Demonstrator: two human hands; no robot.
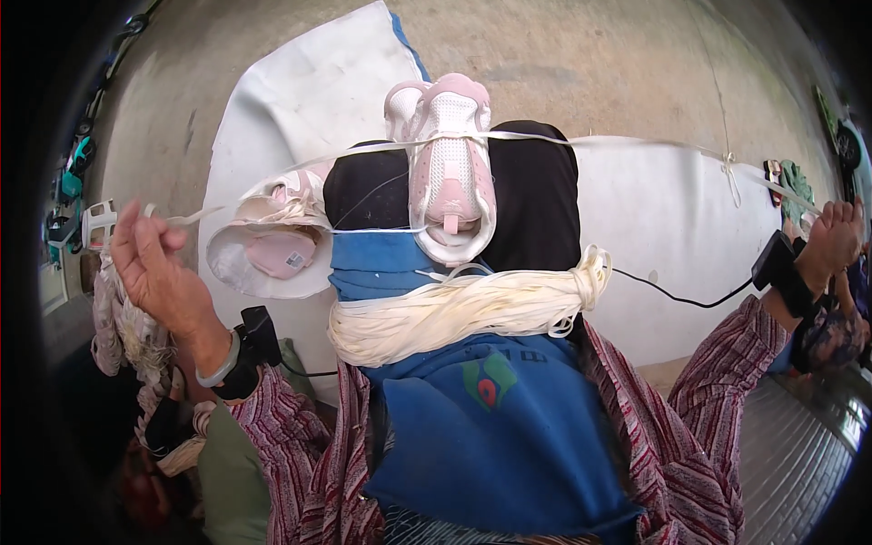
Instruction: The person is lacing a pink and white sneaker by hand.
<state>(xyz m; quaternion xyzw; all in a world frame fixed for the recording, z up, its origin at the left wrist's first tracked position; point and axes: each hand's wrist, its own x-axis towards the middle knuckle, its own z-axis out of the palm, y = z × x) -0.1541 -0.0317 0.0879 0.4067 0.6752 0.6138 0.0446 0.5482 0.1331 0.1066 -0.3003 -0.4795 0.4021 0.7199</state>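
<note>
Pink-white shoe (451,173) held sole-up on lap over blue apron (490,427). White strap (636,145) passed across shoe, stretched taut between both hands.
Left hand (159,272) raised, fingers closed on strap end.
Right hand (836,238) far out, fist closed on other end.
Bundle of straps (463,309) lies on lap, unused.
Second shoe (272,238) beside knee, not yet strapped.
Judgement: binding begun, knot not seen.

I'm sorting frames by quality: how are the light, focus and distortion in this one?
Head view: even daylight, soft shadows, no harsh glare; the pink shoe and cord bundle at centre are sharp; fisheye bends the stretched cord and pushes the left hand and right hand toward the dark vignetted rim, slightly softer there.
</note>
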